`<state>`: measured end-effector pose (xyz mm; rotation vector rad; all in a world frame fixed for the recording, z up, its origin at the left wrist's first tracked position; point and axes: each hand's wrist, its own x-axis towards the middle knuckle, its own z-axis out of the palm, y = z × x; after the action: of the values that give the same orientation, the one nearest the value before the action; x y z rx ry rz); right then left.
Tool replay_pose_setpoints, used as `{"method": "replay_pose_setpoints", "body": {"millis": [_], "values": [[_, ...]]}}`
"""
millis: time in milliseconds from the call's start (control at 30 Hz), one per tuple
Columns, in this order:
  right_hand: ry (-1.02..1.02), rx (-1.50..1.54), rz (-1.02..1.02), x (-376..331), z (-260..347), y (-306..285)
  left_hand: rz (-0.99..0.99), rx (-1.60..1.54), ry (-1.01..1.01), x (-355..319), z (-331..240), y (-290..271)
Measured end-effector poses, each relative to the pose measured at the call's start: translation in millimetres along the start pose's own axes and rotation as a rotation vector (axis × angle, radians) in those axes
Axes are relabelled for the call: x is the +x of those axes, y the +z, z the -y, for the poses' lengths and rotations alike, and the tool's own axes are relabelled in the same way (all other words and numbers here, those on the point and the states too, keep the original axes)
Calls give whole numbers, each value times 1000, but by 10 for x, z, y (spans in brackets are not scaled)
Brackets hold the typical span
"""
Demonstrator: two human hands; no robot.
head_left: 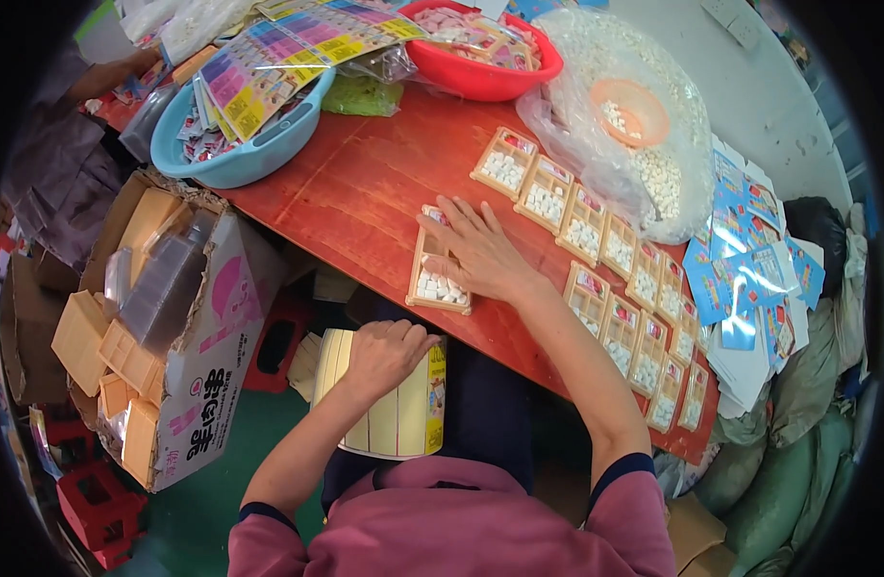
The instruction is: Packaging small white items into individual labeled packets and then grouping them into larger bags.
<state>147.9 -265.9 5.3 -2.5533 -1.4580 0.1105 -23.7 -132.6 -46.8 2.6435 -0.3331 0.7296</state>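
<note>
My right hand (485, 252) reaches over a small tan plastic tray (440, 297) at the table's near edge, its fingers stretched out and spread. White pellets (439, 286) fill the tray's near part; my fingers partly cover the rest. Over my lap lies a pale yellow sheet (379, 423) with lines across it and a printed strip along its right side. My left hand (389, 354) is closed at the sheet's upper edge, fingers curled; the fingertips are partly hidden. Several similar filled trays (583, 237) stand in two rows to the right.
A blue basin (240, 170) with packets and printed sheets (302, 60) stands far left, a red basin (485, 79) beyond. A clear bag of white pellets (663, 183) holds an orange bowl (644, 113). Blue cards (745, 250) lie right; a carton (225, 317) of trays stands left.
</note>
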Motion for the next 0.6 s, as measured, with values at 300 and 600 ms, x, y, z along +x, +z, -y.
{"method": "replay_pose_setpoints", "body": {"millis": [300, 600], "values": [[-47, 246, -438, -303, 182, -128, 256, -171, -302, -12, 158, -473], [12, 471, -429, -805, 1083, 372, 397, -630, -621, -123, 326, -517]]}}
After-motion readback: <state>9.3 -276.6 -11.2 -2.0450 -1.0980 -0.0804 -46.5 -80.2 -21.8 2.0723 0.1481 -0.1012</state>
